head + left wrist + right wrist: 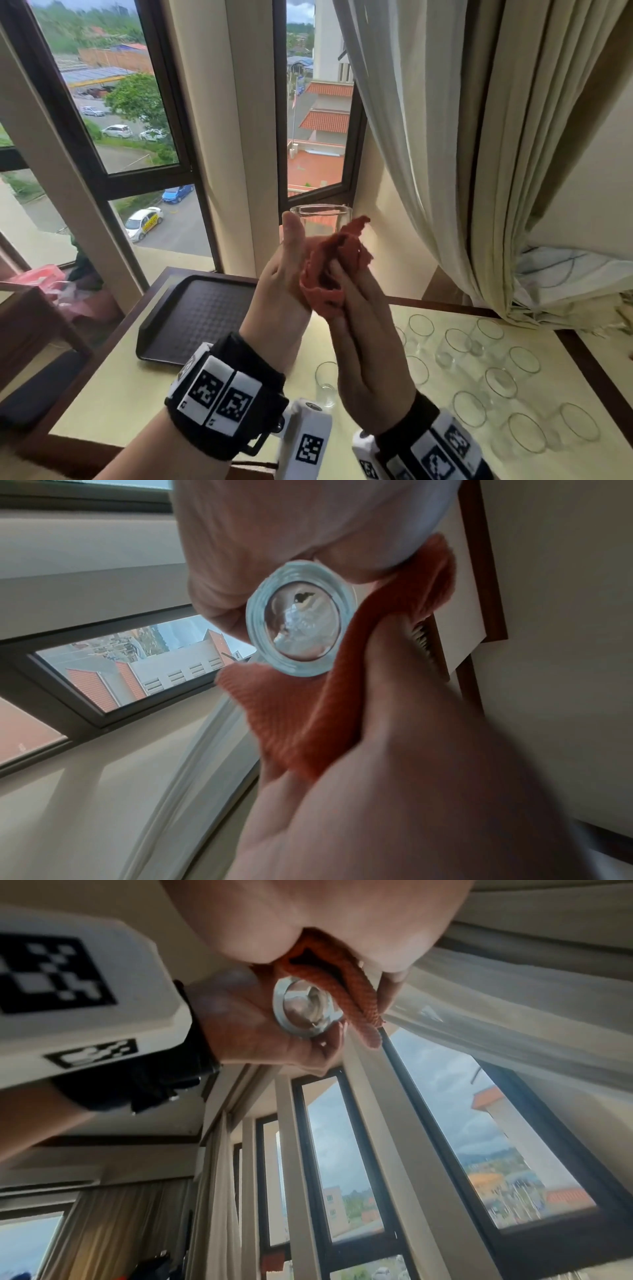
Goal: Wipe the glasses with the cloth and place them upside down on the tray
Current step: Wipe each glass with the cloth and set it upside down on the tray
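Holding the glass tumbler [321, 219] upright, mouth up, in my left hand [286, 274], fingers wrapped round it. My right hand [363, 318] clutches the orange cloth [334, 263] against its side. The tray [191, 318] lies below left, nearer the left hand; inversion pending.

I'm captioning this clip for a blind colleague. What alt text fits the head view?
Two hands hold a clear glass up before a window: the left hand grips it while the right hand presses a red cloth against it. Below, a dark tray and more glasses sit on the table.
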Action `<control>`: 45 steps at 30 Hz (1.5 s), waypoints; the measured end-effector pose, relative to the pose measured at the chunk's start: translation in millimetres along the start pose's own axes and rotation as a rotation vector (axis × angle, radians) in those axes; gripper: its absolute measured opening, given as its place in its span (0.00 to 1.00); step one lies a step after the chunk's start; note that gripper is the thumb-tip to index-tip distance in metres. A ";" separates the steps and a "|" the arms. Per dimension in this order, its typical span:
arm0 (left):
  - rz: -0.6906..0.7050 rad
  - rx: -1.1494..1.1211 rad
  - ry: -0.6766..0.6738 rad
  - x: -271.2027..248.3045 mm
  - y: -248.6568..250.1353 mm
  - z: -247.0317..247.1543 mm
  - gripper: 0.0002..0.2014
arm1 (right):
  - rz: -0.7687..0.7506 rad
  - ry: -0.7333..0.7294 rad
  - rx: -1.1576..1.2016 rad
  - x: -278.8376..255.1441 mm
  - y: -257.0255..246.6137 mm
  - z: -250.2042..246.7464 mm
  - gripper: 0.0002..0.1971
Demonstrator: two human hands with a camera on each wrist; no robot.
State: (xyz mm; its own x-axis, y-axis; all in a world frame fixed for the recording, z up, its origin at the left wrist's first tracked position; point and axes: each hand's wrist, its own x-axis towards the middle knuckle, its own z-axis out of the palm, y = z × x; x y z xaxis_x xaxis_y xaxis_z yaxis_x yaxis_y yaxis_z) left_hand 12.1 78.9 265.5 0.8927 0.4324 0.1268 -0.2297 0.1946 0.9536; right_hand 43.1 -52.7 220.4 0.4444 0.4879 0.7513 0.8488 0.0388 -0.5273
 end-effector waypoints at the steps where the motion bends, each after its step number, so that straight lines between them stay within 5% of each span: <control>1: 0.007 0.041 0.019 1.9 0.0 -1.0 0.45 | 0.042 0.006 0.042 -4.4 2.6 1.7 0.25; 7: 0.022 0.083 0.060 -3.0 4.5 14.4 0.40 | 0.360 0.128 0.363 26.7 5.8 -9.4 0.25; 12: 0.028 0.033 0.010 -2.6 2.6 20.2 0.42 | 0.170 0.111 0.212 36.2 -9.5 -22.8 0.25; 17: 0.014 0.027 -0.068 0.4 15.2 12.3 0.29 | 0.134 0.016 0.119 -6.1 -5.7 -9.1 0.25; 22: 0.130 0.087 -0.070 -4.8 21.6 13.9 0.24 | 0.467 0.185 0.449 -9.0 -10.1 -6.7 0.22; 26: 0.236 0.160 -0.120 -8.0 19.6 13.5 0.32 | 0.843 0.346 1.023 8.4 -4.4 -20.4 0.21; 29: 0.327 0.362 -0.147 -12.0 15.5 10.6 0.36 | 0.991 0.375 1.223 19.4 -2.3 -27.8 0.23; 33: 0.479 0.675 -0.096 -22.3 22.6 10.3 0.34 | 0.942 0.366 1.197 25.7 -3.6 -37.7 0.22; 36: 0.532 0.694 -0.102 -28.2 32.9 6.0 0.39 | 0.798 0.321 0.926 25.0 -0.1 -46.5 0.24; 39: 0.531 0.675 -0.150 -33.0 41.9 -4.1 0.43 | 0.751 0.313 0.935 35.4 -2.0 -60.1 0.15; 45: 0.670 0.720 -0.186 -35.2 32.2 -9.6 0.33 | 0.894 0.174 0.792 58.5 -11.2 -67.0 0.22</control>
State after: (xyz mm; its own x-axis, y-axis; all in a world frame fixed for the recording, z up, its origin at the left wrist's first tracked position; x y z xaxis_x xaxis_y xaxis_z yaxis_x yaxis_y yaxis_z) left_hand -30.4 78.4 289.1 0.7260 0.1009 0.6803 -0.4732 -0.6445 0.6005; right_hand 78.8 -83.0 296.8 0.8696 0.4937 0.0082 -0.1622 0.3013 -0.9397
